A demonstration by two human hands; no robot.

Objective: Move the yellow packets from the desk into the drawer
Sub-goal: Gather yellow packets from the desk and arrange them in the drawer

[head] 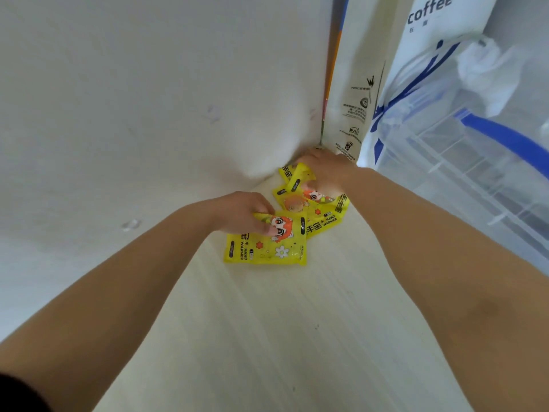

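Forearms nearest, both bare, stretched forward over the pale desk (267, 337) toward its back corner. Three yellow packets lying there in a loose overlapping fan: near packet (267, 248) flat on the desk, middle packet (319, 214) partly beneath it, far packet (297, 174) tucked into the corner by the wall.

Left hand (243, 212) on the near packet, thumb pressed onto the printed face, fingers curled at the top edge, pinching. Right hand (322, 168) curled over the far packet, one end of it bent up inside the grip; fingertips mostly hidden.

Judging by the look: thin glossy film pouches marked hand warmer, light, floppy and slick, likely to slide on one another and on the smooth desktop. Best taken by a sealed edge or corner, thumb above and fingers below, or gathered into one stack and clamped across the middle. No special gentleness called for beyond not tearing the film.

Around them: white wall (148, 99) at left and behind, tall paper bag (356, 84) printed "coffee" standing just beside the right hand, clear plastic box (475, 162) with a blue handle further right. Drawer not in view.
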